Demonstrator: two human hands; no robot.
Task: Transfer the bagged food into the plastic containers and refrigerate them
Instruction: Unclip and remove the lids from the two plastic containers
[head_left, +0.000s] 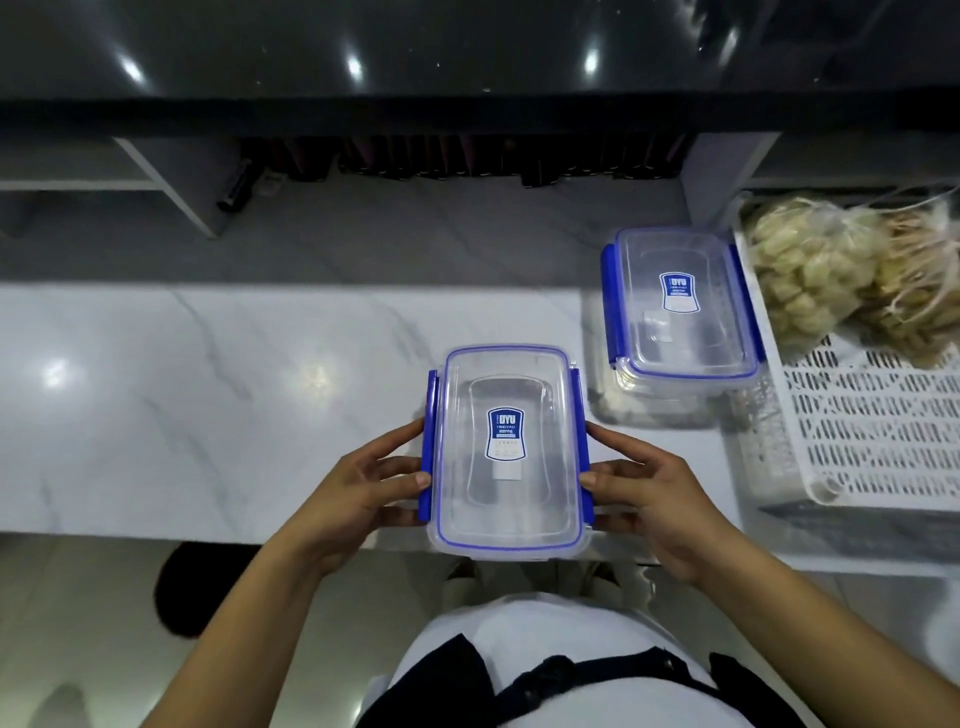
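Observation:
A clear plastic container (506, 499) with a blue-rimmed lid and blue side clips stands at the near edge of the white marble counter (208, 395). My left hand (363, 488) presses its left clip and my right hand (644, 488) presses its right clip. It looks empty inside. A second lidded container of the same kind (680, 338) stands farther back to the right. Two clear bags of pale and brownish food (831, 275) lie in a white slotted basket (872, 447) at the right.
Behind the counter a dark glossy ledge (467, 62) rises, with dark bottles (467, 156) stored under it. A grey shelf divider (171, 187) stands at the back left. The tiled floor and my feet show below the counter edge.

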